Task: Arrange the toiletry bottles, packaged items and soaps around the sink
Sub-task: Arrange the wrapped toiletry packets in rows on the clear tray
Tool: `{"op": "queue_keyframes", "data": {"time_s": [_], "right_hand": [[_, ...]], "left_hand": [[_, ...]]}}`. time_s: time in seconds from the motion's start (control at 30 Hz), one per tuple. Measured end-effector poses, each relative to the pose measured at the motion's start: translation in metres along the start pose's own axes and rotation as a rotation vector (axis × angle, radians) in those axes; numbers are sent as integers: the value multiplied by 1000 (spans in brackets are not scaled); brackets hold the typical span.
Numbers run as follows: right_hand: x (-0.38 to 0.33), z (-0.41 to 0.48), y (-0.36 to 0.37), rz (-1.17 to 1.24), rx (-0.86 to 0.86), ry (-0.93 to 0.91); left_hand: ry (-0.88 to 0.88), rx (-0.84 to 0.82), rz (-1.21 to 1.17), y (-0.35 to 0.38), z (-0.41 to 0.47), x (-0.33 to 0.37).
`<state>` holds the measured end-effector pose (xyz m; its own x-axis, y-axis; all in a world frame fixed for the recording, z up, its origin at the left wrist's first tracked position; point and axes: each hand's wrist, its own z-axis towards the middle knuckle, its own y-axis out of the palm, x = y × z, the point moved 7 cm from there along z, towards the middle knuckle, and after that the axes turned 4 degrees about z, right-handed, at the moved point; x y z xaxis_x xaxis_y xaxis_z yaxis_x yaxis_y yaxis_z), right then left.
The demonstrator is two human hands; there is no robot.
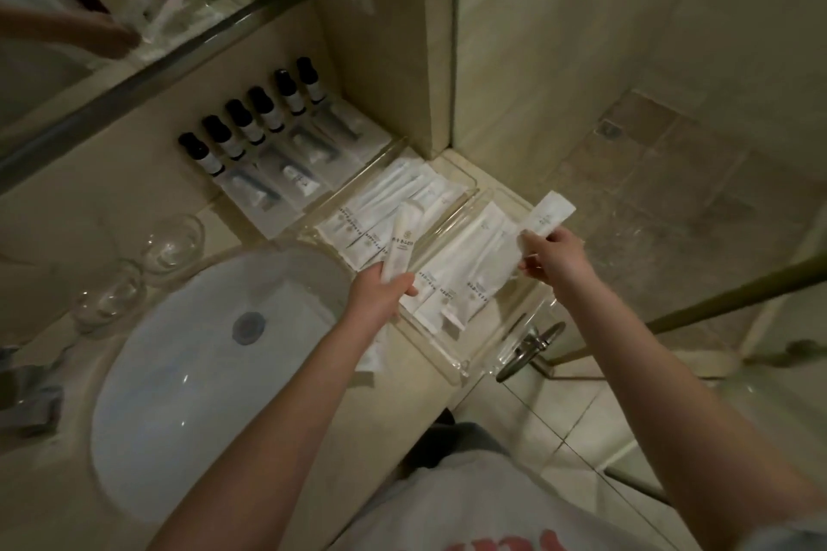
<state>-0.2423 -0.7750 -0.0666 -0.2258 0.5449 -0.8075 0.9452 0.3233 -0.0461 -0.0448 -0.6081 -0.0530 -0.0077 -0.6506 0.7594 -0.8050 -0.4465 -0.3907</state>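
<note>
Left hand (380, 295) clenched on a white packet (399, 244), held tilted over the near clear tray (452, 365). Right hand (552, 257) pinching a second packet (543, 217) above the tray's far edge. More packets (394, 197) flat in both trays. Six dark bottles (250, 121) lined up on the desk (112, 201) behind, beside the sink (179, 371).

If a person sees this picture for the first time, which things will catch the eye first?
First, the two hands over the clear trays: the left hand and the right hand each hold up one white packet. Next, the row of dark bottles standing below the mirror, and the white sink at lower left.
</note>
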Motion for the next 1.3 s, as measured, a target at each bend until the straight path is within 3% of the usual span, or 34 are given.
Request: {"op": "queue_keyframes", "data": {"time_s": [0.17, 0.47, 0.6, 0.67, 0.73, 0.8, 0.87, 1.03, 1.17, 1.3], "right_hand": [[29, 7, 10, -157, 24, 151], [25, 0, 15, -447, 297, 72], [8, -12, 24, -349, 291, -132], [-7, -20, 36, -287, 199, -242], [-13, -28, 56, -237, -54, -251], [-5, -40, 81, -173, -376, -134], [2, -52, 98, -52, -530, -46], [-2, -49, 99, 295, -383, -44], [-9, -35, 78, 346, -324, -15], [-22, -18, 46, 379, -209, -38]], "left_hand": [[0, -9, 20, 3, 6, -1], [-23, -25, -35, 6, 10, 3], [-6, -79, -250, 7, 9, 15], [48, -68, -390, 2, 7, 31], [142, -47, -490, -4, 5, 53], [218, -19, -593, -9, 2, 73], [260, 19, -671, -10, -2, 85], [239, 56, -723, -13, -5, 79], [173, 164, -803, -45, 1, 64], [182, 230, -521, -69, 7, 54]]}}
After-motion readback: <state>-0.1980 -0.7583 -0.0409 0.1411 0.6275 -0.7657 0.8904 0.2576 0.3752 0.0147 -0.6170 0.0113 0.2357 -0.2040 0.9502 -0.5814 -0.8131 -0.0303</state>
